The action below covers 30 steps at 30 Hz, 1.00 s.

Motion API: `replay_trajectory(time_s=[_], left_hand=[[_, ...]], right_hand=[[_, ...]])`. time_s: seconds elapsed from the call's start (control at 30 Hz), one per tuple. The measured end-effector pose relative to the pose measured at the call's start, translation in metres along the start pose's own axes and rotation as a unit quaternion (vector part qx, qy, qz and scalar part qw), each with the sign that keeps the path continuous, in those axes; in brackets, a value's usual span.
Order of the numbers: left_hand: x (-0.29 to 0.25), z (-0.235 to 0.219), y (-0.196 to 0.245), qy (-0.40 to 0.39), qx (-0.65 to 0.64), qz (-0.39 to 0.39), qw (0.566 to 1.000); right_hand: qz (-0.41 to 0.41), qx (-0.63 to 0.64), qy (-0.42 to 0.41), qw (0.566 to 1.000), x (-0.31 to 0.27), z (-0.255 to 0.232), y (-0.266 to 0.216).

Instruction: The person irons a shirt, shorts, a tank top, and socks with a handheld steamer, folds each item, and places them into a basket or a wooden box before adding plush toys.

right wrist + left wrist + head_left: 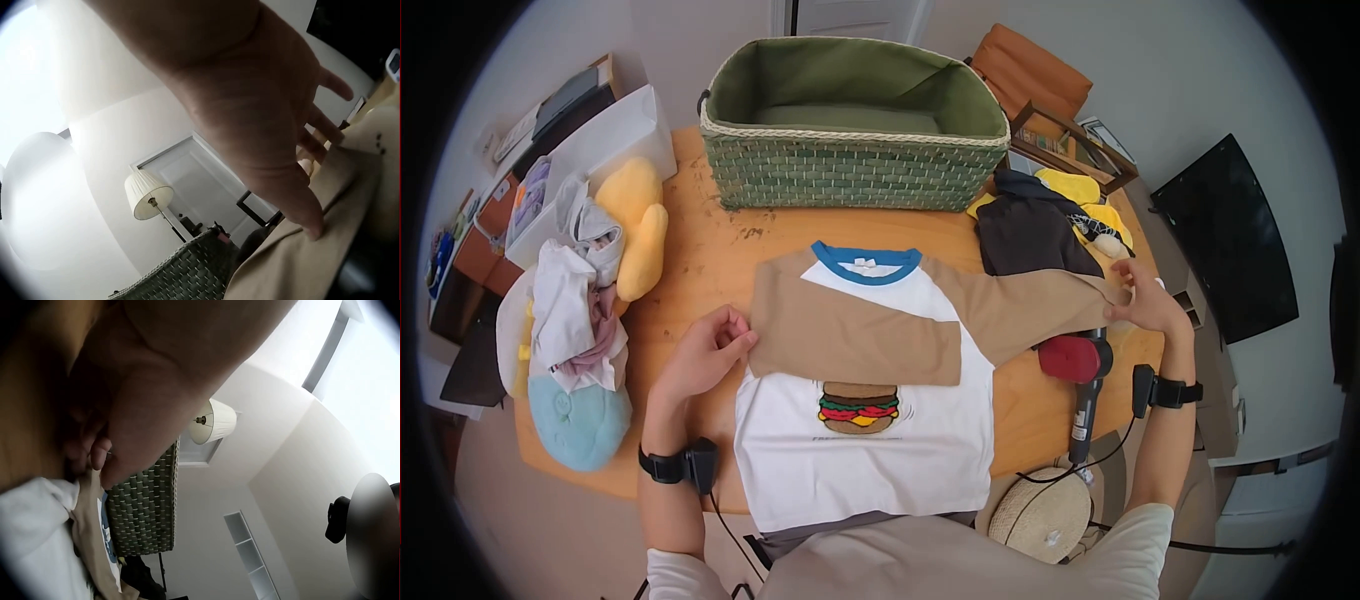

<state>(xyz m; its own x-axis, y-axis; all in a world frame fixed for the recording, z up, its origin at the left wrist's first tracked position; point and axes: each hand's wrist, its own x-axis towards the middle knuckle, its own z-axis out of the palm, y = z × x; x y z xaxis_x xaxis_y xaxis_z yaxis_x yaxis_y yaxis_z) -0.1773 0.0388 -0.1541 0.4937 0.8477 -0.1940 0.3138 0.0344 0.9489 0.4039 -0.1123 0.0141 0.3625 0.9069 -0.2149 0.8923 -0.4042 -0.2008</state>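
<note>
A long-sleeved shirt (pixel 870 460) lies front up, white with tan sleeves, a blue collar and a burger print. One tan sleeve (pixel 860 335) is folded across its chest. The other sleeve (pixel 1025 310) stretches out to the right, and my right hand (pixel 1150 298) pinches its cuff. In the right wrist view the thumb (pixel 306 215) presses on the tan cloth, the other fingers spread beyond. At the shirt's opposite side, my left hand (pixel 705 350) pinches the tan edge below the shoulder with curled fingers, partly hidden behind the palm in the left wrist view.
A green woven basket (pixel 850 165) stands at the back of the table. Dark and yellow clothes (pixel 1035 230) lie at the right, near a hair dryer (pixel 1080 360). On the left are light clothes (pixel 565 310), a yellow plush (pixel 635 225), a blue plush (pixel 580 420) and a white bin (pixel 640 140).
</note>
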Motion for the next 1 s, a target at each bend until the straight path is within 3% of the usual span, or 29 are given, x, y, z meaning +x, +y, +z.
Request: replay_trajectory(time_s=[0.13, 0.2, 0.4, 0.63, 0.7, 0.73, 0.8, 0.87, 0.93, 1.0], left_hand=[[-0.002, 0.002, 0.008, -0.006, 0.023, 0.012, 1.0], [-0.003, 0.002, 0.009, -0.004, 0.04, 0.015, 0.999], [-0.004, 0.002, 0.013, -0.005, 0.059, 0.011, 0.998], [-0.002, 0.003, 0.011, -0.004, 0.055, 0.017, 0.998], [-0.004, 0.003, 0.008, -0.003, 0.048, 0.016, 0.999], [-0.004, 0.003, 0.01, -0.004, 0.06, 0.019, 0.998], [-0.005, 0.002, 0.012, 0.0, 0.075, 0.019, 0.997], [-0.004, 0.002, 0.011, -0.008, 0.041, 0.015, 0.999], [-0.004, 0.002, 0.011, -0.007, 0.045, 0.013, 0.999], [-0.003, 0.002, 0.011, -0.009, 0.047, 0.014, 0.999]], right_hand=[[-0.029, -0.064, 0.04, 0.997, -0.013, 0.018, 0.003], [-0.085, -0.047, 0.08, 0.992, -0.016, 0.022, 0.005], [-0.12, -0.098, 0.145, 0.977, -0.013, 0.029, 0.011], [-0.079, -0.054, 0.189, 0.977, -0.022, 0.031, 0.005], [-0.169, -0.088, 0.218, 0.957, -0.017, 0.033, 0.021], [-0.171, -0.086, 0.215, 0.958, -0.017, 0.03, 0.027], [-0.045, -0.006, 0.173, 0.984, -0.019, 0.019, 0.025], [-0.079, 0.076, 0.175, 0.978, -0.026, 0.013, 0.016], [0.01, 0.347, 0.193, 0.918, -0.036, 0.014, 0.001], [-0.001, 0.45, 0.114, 0.886, -0.047, 0.014, -0.041]])
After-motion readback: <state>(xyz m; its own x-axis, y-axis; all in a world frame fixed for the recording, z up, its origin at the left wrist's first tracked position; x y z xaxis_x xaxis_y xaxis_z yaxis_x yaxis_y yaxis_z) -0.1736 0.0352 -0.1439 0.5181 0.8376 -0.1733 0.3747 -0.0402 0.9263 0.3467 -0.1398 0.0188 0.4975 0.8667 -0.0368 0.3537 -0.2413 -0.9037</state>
